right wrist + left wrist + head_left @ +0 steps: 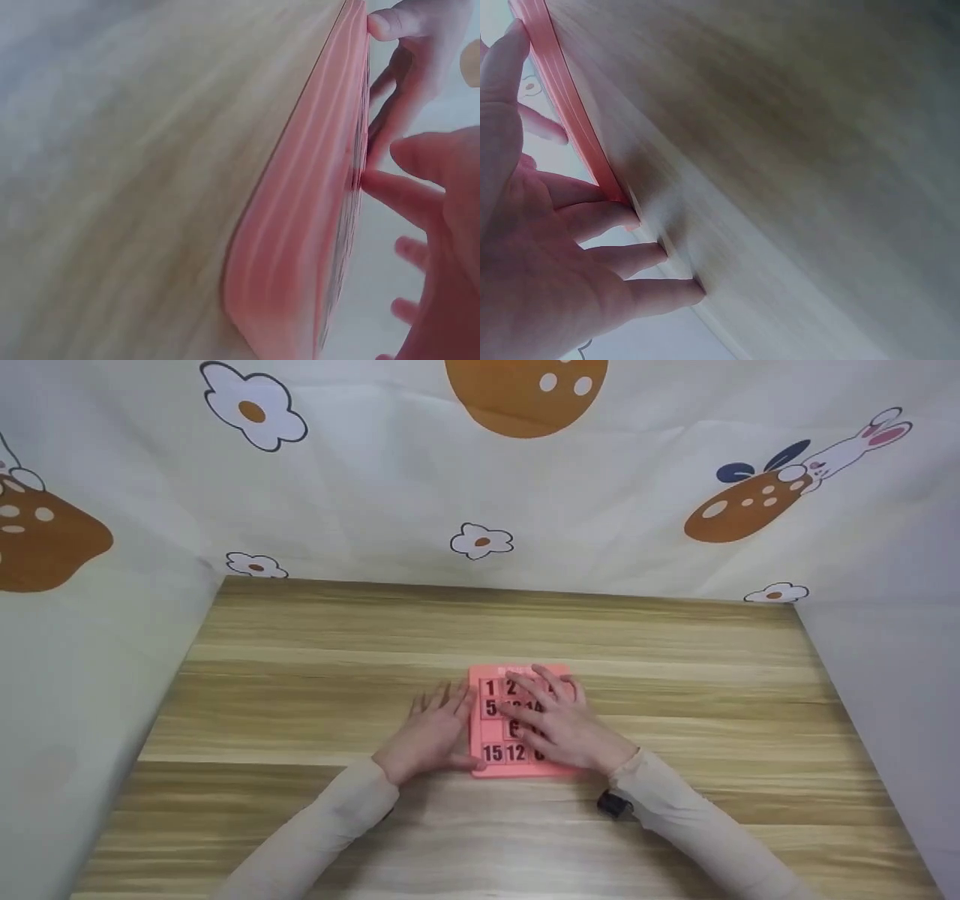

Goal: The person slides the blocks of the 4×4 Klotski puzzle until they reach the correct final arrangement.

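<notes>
A pink sliding number puzzle [495,771] lies on the table, with black-numbered tiles in its frame. Tiles 1, 2, 5, 6, 15 and 12 can be read, and a bare slot shows at the left of the third row. Along the left edge of the frame, my left hand [424,737] rests with extended fingers, its thumb at the near left corner. My right hand [570,731] spreads over the right part of the puzzle and hides several tiles. In the right wrist view, a fingertip of the right hand [450,225] touches the tile face.
The wood-grain table [300,675] extends around the puzzle on all sides. Pale cloth [360,487] printed with flowers, carrots and a rabbit walls in the back and both sides. A black device [615,804] sits at the right wrist, below the sleeve [675,802].
</notes>
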Demonstrator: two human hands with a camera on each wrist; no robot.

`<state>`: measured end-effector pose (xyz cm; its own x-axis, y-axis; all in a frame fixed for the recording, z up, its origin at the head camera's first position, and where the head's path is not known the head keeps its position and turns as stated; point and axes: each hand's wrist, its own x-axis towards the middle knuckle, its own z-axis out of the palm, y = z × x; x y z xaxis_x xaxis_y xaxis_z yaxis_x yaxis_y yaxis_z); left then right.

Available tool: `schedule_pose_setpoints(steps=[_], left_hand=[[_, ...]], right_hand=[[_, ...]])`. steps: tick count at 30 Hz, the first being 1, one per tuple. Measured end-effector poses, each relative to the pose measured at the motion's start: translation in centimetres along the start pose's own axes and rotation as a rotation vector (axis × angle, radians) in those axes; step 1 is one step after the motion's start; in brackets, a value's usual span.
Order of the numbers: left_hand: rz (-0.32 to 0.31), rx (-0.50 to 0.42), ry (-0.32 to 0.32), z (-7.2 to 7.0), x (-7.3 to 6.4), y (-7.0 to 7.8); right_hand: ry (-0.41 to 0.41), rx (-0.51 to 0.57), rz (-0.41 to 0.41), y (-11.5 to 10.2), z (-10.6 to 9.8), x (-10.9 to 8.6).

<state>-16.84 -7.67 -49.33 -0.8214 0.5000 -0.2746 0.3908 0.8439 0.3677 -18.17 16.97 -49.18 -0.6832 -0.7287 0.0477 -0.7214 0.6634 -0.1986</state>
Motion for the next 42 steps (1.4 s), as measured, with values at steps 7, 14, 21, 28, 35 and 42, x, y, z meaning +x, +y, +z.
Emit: schedule_pose_setpoints(steps=[7, 14, 21, 28, 35, 42], left_hand=[[-0.003, -0.017, 0.002, 0.0, -0.1, 0.1], [-0.015, -0.017, -0.006, 0.0, 0.1, 0.0], [-0.021, -0.014, -0.020, 0.2, 0.2, 0.0], [-0.021, -0.010, -0.019, 0.1, 0.2, 0.0], [-0.030, -0.003, -0.020, 0.1, 0.1, 0.1], [-0.029, 0.003, -0.020, 0.0, 0.2, 0.1]], right_hand=[[0.056, 0.069, 0.034, 1.5, -0.5, -1.3], [0.086, 0.095, 0.035, 2.5, -0.5, -2.5], [0.107, 0.114, 0.036, 3.1, -0.3, -3.3], [0.123, 0.119, 0.042, 3.5, -0.1, -3.8], [0.153, 0.117, 0.025, 3.7, -0.1, -4.3], [0.150, 0.129, -0.037, 3.1, -0.2, -4.4]])
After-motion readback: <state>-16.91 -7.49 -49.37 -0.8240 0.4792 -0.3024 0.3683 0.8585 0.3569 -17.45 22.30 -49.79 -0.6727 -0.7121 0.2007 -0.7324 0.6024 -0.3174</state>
